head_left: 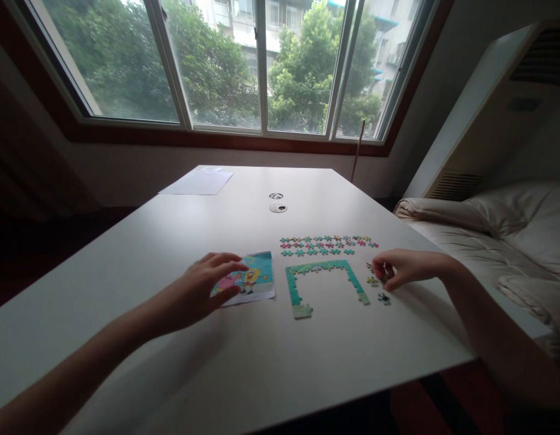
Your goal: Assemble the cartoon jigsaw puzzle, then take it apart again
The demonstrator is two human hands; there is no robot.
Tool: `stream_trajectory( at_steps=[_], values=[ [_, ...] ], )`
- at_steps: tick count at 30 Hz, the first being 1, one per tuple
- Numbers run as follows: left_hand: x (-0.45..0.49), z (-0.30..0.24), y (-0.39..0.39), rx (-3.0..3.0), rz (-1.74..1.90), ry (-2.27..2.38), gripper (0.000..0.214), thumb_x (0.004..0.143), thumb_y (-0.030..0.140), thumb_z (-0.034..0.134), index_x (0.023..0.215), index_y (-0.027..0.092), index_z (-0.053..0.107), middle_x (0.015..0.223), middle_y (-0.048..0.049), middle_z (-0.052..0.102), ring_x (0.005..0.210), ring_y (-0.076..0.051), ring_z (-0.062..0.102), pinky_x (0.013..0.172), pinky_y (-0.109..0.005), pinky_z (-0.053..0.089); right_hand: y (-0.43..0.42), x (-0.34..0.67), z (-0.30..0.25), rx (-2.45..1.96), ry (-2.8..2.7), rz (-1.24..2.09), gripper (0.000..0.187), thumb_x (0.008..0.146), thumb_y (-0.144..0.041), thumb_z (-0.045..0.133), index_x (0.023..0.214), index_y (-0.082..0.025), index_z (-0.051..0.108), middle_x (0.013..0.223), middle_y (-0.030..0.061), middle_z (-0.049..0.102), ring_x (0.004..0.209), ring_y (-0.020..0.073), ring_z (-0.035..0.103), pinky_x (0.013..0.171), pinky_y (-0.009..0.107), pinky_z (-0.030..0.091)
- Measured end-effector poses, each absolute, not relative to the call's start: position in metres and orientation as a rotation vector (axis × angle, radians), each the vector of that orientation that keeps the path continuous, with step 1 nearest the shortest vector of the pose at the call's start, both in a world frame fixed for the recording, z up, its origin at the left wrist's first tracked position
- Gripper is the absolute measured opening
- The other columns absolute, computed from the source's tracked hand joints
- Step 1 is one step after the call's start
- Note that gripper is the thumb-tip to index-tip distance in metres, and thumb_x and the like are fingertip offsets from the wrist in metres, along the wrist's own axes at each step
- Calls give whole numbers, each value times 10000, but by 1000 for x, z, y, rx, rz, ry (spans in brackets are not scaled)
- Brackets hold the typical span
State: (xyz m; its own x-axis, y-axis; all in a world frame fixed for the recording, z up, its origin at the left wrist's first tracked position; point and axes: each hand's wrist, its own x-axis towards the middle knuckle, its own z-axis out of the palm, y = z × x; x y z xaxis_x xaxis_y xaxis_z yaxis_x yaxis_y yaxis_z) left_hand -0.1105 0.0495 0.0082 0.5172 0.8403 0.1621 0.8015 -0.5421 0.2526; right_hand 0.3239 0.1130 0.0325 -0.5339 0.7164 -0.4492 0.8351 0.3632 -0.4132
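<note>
The left hand [202,291] lies open, fingers spread, on the picture card [258,279] and hides the card's left part. The right hand [400,267] draws its fingertips together over small loose pieces [383,298] on the tabletop [280,362], with the puzzle frame [322,266] just to its left. The fingers hide whether they pinch a piece.

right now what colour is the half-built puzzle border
The puzzle border is green, clearest in the head view.

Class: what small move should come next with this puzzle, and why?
Probably lift a loose piece by the right hand and try it on the right end of the frame: the frame is open below, and that end lies close by.
</note>
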Motion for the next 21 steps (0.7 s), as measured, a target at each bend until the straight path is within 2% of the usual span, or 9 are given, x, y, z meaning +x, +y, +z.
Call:
stream_trajectory(
  at_steps=[3, 6, 12, 16, 21],
  values=[
    [-65, 6, 27, 2781, 384, 1362, 253, 863, 215, 411, 1026, 264, 597, 1088, -58, 585, 980, -246, 525, 861, -441, 393, 111, 323, 36, 1384, 2455, -893, 149, 633, -250, 621, 736, -165, 558, 737, 21, 582, 679, 149, 513, 577, 239, 389],
    [-32, -1, 5, 2860, 398, 1304, 253, 844, 134, 399, 991, 218, 587, 1024, -68, 603, 913, -236, 542, 802, -420, 431, 107, 317, 42, 1326, 2548, -892, 124, 710, -286, 574, 752, -169, 573, 739, 25, 591, 667, 144, 517, 581, 241, 393],
    [-4, -13, -8, 2882, 428, 1242, 288, 810, 149, 453, 1085, 191, 530, 1031, -90, 594, 911, -247, 534, 763, -404, 468, 86, 265, 38, 1221, 2851, -1112, 273, 765, -402, 567, 904, -172, 610, 804, 43, 646, 691, 142, 559, 603, 241, 418],
    [1, -16, -4, 2839, 421, 1281, 291, 810, 158, 455, 1087, 207, 527, 1061, -80, 577, 942, -266, 516, 775, -439, 459, 70, 229, 19, 1246, 2928, -1290, 209, 766, -349, 590, 878, -175, 618, 736, 19, 653, 645, 119, 555, 587, 224, 406],
    [1, -18, -3, 2821, 438, 1288, 284, 805, 159, 463, 1075, 212, 535, 1065, -80, 572, 957, -276, 505, 779, -461, 450, 64, 215, -1, 1304, 3009, -1229, 173, 744, -324, 621, 832, -178, 645, 717, 9, 629, 604, 103, 494, 540, 215, 371]
  ],
)
